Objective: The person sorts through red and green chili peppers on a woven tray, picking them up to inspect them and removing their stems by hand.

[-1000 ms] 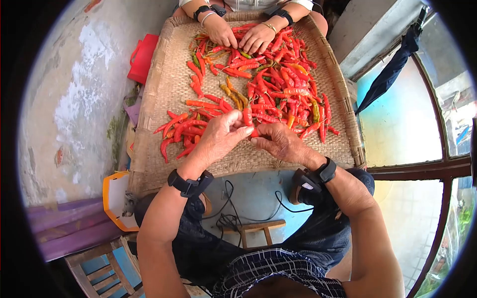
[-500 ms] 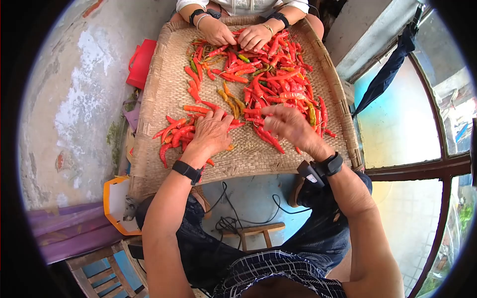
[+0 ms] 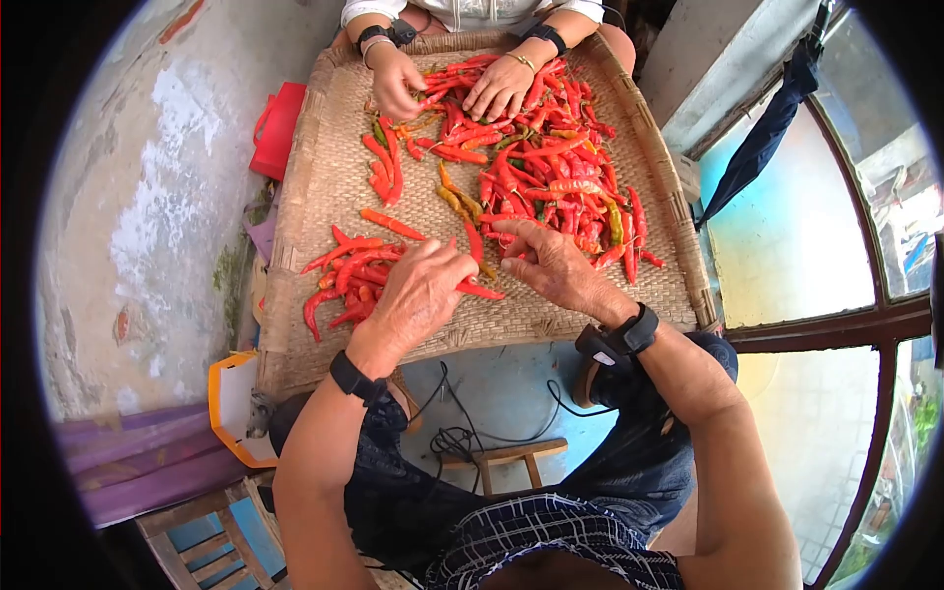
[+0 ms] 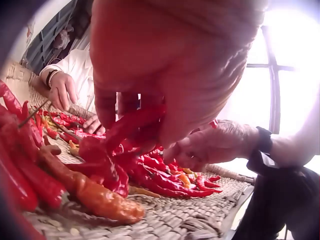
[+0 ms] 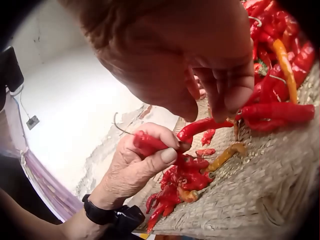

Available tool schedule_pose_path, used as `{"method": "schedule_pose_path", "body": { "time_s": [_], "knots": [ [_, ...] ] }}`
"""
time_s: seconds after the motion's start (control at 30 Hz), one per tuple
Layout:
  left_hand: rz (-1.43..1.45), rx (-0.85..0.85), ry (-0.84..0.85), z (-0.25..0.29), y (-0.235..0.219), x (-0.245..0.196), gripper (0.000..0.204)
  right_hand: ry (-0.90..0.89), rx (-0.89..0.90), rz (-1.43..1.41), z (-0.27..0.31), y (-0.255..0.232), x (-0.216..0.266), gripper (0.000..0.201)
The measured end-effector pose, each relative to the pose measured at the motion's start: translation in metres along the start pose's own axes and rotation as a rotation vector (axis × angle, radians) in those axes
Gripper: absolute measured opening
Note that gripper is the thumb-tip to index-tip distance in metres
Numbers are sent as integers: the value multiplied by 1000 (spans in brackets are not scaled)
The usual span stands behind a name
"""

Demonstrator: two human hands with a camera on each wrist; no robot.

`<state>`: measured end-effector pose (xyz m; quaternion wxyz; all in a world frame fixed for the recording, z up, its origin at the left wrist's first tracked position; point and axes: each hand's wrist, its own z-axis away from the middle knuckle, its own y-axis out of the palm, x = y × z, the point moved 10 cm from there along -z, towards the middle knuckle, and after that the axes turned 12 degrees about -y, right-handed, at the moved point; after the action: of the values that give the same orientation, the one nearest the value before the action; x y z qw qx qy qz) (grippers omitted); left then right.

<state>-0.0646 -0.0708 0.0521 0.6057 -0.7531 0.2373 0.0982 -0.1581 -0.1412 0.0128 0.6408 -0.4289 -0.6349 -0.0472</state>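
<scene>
Red chili peppers (image 3: 359,270) lie in a small group on the left of a woven tray (image 3: 324,138); a larger pile (image 3: 560,182) covers the right. My left hand (image 3: 418,295), above the left group, pinches a red pepper (image 5: 150,145) between thumb and fingers, its stem pointing up in the right wrist view. A red pepper (image 4: 132,125) also shows at the left fingertips in the left wrist view. My right hand (image 3: 565,270) hovers by the near edge of the pile, fingers loosely bent, and no pepper shows in its grasp.
Across the tray another person's hands (image 3: 497,88) handle peppers at the far end. Yellowish peppers (image 3: 457,197) lie mid-tray. The tray has a raised rim (image 3: 678,187). Below are a wooden stool (image 3: 506,454) and black cables (image 3: 457,433); a red bag (image 3: 280,133) hangs left.
My hands parted from a pepper held between them. The left went to the left group, then lifted slightly with a pepper; the right moved right, then lowered. The other person's hand shifted left.
</scene>
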Motion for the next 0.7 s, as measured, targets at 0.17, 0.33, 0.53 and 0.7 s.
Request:
{"method": "schedule_pose_path", "body": {
  "time_s": [0.17, 0.33, 0.53, 0.7],
  "knots": [
    [199, -9, 2, 1, -10, -16, 24, -351, -40, 271, 2, 10, 17, 37],
    [381, 22, -83, 0, -21, -9, 18, -302, 31, 243, -2, 10, 19, 22],
    [939, -25, -554, 2, -15, 62, 11, -12, -47, 213, -11, -43, -11, 30],
    [1416, 92, -648, 6, 4, 64, 17, 37, -629, -226, 0, -115, -18, 32]
  ]
}}
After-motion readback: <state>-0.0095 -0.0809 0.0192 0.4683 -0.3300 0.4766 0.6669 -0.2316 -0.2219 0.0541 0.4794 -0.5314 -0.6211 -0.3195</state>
